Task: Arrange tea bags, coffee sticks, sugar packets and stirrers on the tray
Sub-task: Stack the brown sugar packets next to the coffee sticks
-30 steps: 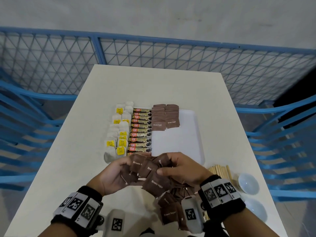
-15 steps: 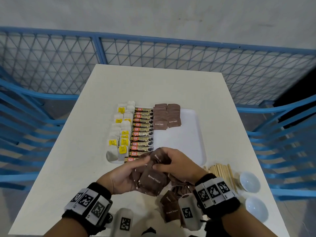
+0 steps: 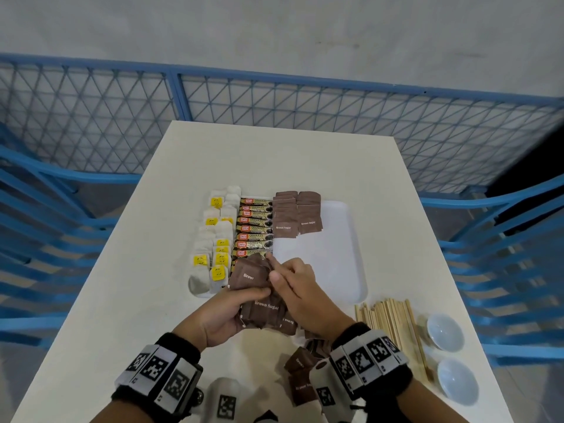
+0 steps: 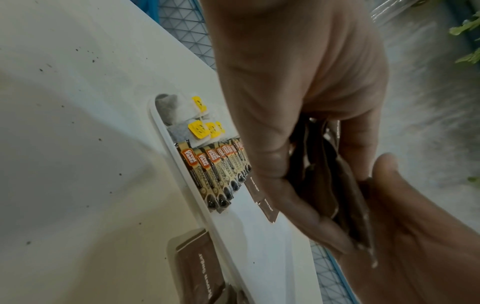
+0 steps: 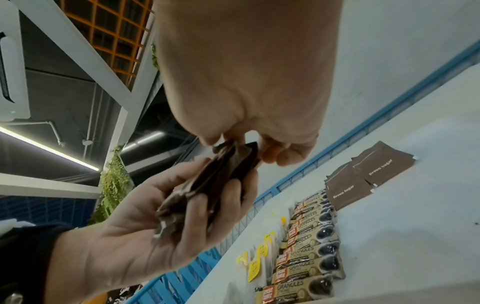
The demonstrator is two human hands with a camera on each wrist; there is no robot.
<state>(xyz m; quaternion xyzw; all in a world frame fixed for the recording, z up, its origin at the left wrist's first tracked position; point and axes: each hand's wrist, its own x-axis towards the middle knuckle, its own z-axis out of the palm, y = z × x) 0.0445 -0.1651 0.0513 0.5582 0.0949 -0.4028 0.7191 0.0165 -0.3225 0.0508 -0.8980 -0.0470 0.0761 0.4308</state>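
My left hand point(image 3: 225, 309) grips a stack of brown sugar packets point(image 3: 253, 279) just above the near left corner of the white tray point(image 3: 335, 254). My right hand point(image 3: 293, 288) pinches the top edges of the same stack point(image 5: 226, 174). On the tray lie a column of tea bags point(image 3: 213, 248) with yellow tags, a row of coffee sticks point(image 3: 254, 227), and two short rows of sugar packets point(image 3: 297, 215) at the far end. Wooden stirrers point(image 3: 390, 322) lie on the table right of the tray's near corner.
Several loose sugar packets point(image 3: 300, 380) lie on the table near my right wrist. Two small white bowls point(image 3: 444, 331) stand at the near right edge, beside the stirrers. A blue mesh fence point(image 3: 274, 117) surrounds the white table point(image 3: 274, 154).
Both hands have moved forward with the sugar packets, from above the table to the tray's near edge. The fanned packets are now gathered into a tighter stack.
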